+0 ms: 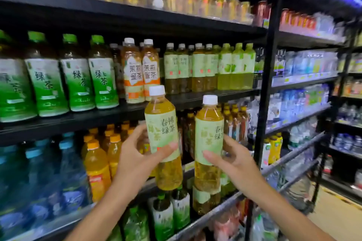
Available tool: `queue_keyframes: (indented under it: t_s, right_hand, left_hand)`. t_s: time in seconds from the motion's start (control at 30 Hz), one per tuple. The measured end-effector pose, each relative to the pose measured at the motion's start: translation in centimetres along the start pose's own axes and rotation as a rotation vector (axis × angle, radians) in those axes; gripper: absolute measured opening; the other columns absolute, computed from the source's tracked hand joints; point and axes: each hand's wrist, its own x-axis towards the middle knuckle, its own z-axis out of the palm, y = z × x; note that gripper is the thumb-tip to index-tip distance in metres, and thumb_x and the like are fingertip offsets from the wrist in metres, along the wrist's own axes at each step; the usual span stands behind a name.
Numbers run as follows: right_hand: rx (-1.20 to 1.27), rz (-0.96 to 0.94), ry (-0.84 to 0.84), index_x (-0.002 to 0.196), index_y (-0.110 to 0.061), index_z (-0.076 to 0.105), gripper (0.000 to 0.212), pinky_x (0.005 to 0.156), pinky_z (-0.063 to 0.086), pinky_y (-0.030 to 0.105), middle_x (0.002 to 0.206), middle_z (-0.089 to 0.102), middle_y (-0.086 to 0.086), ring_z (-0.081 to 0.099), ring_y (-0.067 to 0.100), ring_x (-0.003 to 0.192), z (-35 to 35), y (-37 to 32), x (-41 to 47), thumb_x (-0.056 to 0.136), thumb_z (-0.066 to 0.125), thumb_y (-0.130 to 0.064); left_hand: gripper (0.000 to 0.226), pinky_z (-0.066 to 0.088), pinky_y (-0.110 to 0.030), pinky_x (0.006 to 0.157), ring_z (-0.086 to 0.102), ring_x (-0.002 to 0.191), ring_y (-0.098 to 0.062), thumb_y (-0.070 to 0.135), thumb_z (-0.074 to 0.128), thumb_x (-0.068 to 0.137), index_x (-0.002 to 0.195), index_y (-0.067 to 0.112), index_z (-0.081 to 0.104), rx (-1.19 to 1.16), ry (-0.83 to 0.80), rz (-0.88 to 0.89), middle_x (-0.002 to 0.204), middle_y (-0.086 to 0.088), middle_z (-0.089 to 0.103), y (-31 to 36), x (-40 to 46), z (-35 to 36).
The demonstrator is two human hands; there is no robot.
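I hold two alike bottles of yellow-green tea in front of a shop shelf, each with a white cap and a pale green label. My left hand (137, 154) grips the left tea bottle (163, 129) round its label, thumb across the front. My right hand (233, 160) grips the right tea bottle (208, 135) at its middle, thumb on the label's lower edge. Both bottles stand upright, a little apart, level with the gap between the middle and lower shelves.
The middle shelf (195, 98) carries green tea bottles (78, 76), orange-labelled tea bottles (141, 72) and more pale green ones (188, 68). Gold cans (188, 0) line the top shelf. Below stand orange drinks (98, 166) and blue water bottles (70, 172). A black upright (264, 92) divides the bays.
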Motion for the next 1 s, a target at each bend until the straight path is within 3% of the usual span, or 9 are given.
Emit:
queue_keyframes:
  t_s: [0.1,0.27,0.43,0.63,0.8,1.0]
  right_hand:
    - [-0.015,-0.081,0.03,0.138,-0.028,0.056,0.056,0.1,0.055,0.033,0.126,0.069,-0.017,0.066,0.003,0.114,-2.3,-0.5,4.3,0.085,0.073,-0.035]
    - [-0.032,-0.214,0.056,0.136,-0.026,0.058,0.057,0.101,0.052,0.025,0.125,0.069,-0.018,0.064,0.0,0.116,-5.8,-1.0,10.9,0.082,0.073,-0.036]
    - [-0.022,-0.325,0.046,0.132,-0.028,0.058,0.056,0.102,0.051,0.024,0.125,0.069,-0.019,0.063,0.0,0.117,-8.6,0.0,17.0,0.079,0.078,-0.03]
    - [0.036,-0.447,0.023,0.134,-0.027,0.054,0.063,0.107,0.049,0.032,0.129,0.067,-0.014,0.061,0.004,0.122,-10.2,1.0,25.3,0.077,0.082,-0.029]
    - [0.074,-0.466,-0.043,0.127,-0.037,0.052,0.057,0.095,0.048,0.012,0.121,0.068,-0.022,0.062,-0.005,0.116,-10.3,1.8,31.1,0.08,0.082,-0.023]
    - [0.024,-0.442,-0.122,0.118,-0.047,0.05,0.053,0.085,0.046,0.004,0.111,0.064,-0.031,0.061,-0.014,0.109,-9.5,3.4,35.3,0.083,0.081,-0.023]
  left_hand:
    - [0.058,0.056,-0.022,0.083,0.069,0.106,-0.006,0.038,0.087,0.062,0.117,0.03,0.069,0.002,-0.023,0.046,0.109,0.014,0.076,1.3,3.9,1.8]
    - [0.057,0.054,-0.029,0.09,0.07,0.106,-0.003,0.035,0.085,0.066,0.12,0.03,0.068,0.022,-0.008,0.167,0.11,0.018,0.076,3.0,9.2,4.4]
    - [0.051,0.053,-0.009,0.08,0.069,0.103,0.005,0.027,0.084,0.07,0.118,0.031,0.068,0.073,0.04,0.275,0.108,0.023,0.075,3.8,13.1,6.8]
    - [0.053,0.056,-0.019,0.089,0.068,0.109,0.0,0.022,0.086,0.073,0.122,0.028,0.067,0.215,0.12,0.368,0.114,0.018,0.074,4.4,18.4,9.8]
    - [0.053,0.052,-0.01,0.087,0.068,0.108,0.003,0.023,0.087,0.073,0.121,0.03,0.066,0.266,0.19,0.366,0.113,0.021,0.074,3.6,21.8,11.5]
    - [0.057,0.055,-0.012,0.083,0.069,0.106,0.002,0.02,0.087,0.073,0.125,0.024,0.065,0.287,0.24,0.33,0.114,0.018,0.074,2.3,23.7,12.4]
